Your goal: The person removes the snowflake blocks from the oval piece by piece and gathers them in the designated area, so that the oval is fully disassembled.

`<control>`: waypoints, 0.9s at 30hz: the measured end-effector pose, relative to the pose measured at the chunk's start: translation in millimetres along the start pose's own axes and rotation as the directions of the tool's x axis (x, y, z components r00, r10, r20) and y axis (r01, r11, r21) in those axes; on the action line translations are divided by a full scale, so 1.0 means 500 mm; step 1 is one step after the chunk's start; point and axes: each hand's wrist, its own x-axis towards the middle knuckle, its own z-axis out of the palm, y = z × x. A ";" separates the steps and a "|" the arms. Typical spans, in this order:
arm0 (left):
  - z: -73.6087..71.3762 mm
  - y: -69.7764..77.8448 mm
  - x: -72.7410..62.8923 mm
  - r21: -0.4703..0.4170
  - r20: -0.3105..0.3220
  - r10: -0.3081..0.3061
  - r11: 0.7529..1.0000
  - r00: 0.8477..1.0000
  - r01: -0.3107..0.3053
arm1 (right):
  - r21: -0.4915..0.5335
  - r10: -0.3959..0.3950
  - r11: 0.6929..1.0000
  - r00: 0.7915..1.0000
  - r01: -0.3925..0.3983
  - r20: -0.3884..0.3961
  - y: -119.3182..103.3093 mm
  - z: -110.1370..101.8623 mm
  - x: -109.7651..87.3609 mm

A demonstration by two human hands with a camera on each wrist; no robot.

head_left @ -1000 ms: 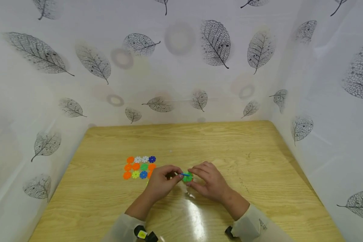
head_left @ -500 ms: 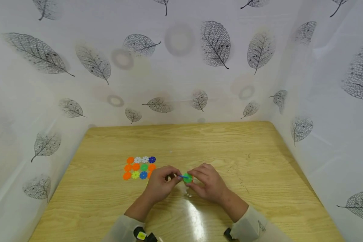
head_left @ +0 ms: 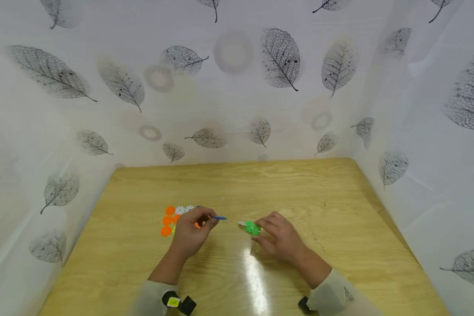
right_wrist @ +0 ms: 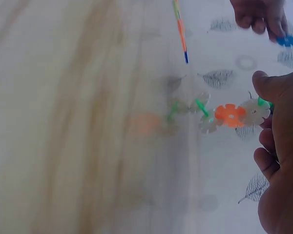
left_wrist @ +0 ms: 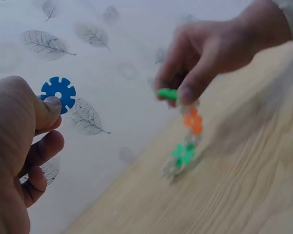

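My left hand (head_left: 191, 232) pinches a blue notched plastic disc (left_wrist: 58, 94) between thumb and forefinger. In the head view this disc shows edge-on, well left of the other hand. A chain of interlocked notched discs hangs from my right hand (head_left: 282, 239). In the left wrist view its orange disc (left_wrist: 193, 121) sits between pale clear ones, with a green disc (left_wrist: 183, 154) farther down. Another green disc (left_wrist: 167, 93) is pinched at the top, by the right thumb. A gap separates the blue disc from the chain.
Rows of loose notched discs lie on the wooden table (head_left: 300, 184) at left, among them an orange disc (head_left: 170, 210) and a white disc (head_left: 180, 210). My left hand hides part of them. A leaf-printed white curtain (head_left: 233, 101) encloses the table's back and sides.
The blue disc, close against the chain before, has come away leftward and slightly up with my left hand. My right hand has shifted a little right, and the chain has turned.
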 end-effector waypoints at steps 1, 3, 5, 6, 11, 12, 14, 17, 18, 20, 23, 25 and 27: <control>-0.010 -0.002 0.002 0.010 -0.016 -0.010 1.000 1.000 0.010 | 0.006 0.019 1.000 1.000 -0.019 -0.011 0.005 -0.004 -0.004; -0.023 -0.006 0.003 0.030 -0.015 -0.030 0.999 0.999 0.031 | 0.010 0.040 0.999 0.999 -0.039 -0.023 0.011 -0.010 -0.007; -0.029 -0.009 0.000 0.020 0.001 -0.050 0.999 0.999 0.050 | 0.013 0.051 0.999 0.999 -0.051 -0.012 0.015 -0.012 -0.008; -0.030 -0.011 -0.003 0.000 0.004 -0.066 0.998 0.998 0.066 | 0.016 0.051 0.999 0.999 -0.051 -0.005 0.016 -0.012 -0.008; -0.030 -0.022 -0.023 -0.043 -0.023 -0.170 0.985 0.985 0.169 | 0.027 0.030 0.999 1.000 -0.030 -0.007 0.013 -0.008 -0.009; -0.031 -0.025 -0.026 -0.028 -0.028 -0.194 0.981 0.981 0.193 | 0.026 0.031 0.999 0.999 -0.031 -0.008 0.012 -0.007 -0.009; -0.036 -0.031 -0.032 0.000 -0.036 -0.240 0.971 0.970 0.240 | 0.021 0.037 0.999 0.999 -0.037 -0.011 0.010 -0.007 -0.010; -0.045 -0.038 -0.040 0.033 -0.041 -0.295 0.954 0.955 0.297 | 0.015 0.052 0.999 0.999 -0.051 -0.003 0.008 -0.007 -0.010; -0.048 -0.041 -0.042 0.044 -0.042 -0.306 0.950 0.951 0.308 | 0.015 0.054 0.998 0.999 -0.054 -0.001 0.007 -0.008 -0.009; -0.055 -0.044 -0.047 0.057 -0.043 -0.331 0.941 0.943 0.333 | 0.016 0.057 0.998 0.998 -0.057 0.003 0.006 -0.008 -0.009; -0.063 -0.048 -0.054 0.064 -0.040 -0.366 0.928 0.930 0.368 | 0.018 0.054 0.998 0.998 -0.055 0.008 0.004 -0.008 -0.007; -0.068 -0.049 -0.058 0.059 -0.034 -0.397 0.915 0.917 0.398 | 0.016 0.053 0.998 0.999 -0.053 0.008 0.003 -0.008 -0.006; -0.072 -0.050 -0.061 0.061 -0.027 -0.419 0.906 0.908 0.420 | 0.012 0.054 0.998 0.998 -0.054 0.008 0.002 -0.008 -0.005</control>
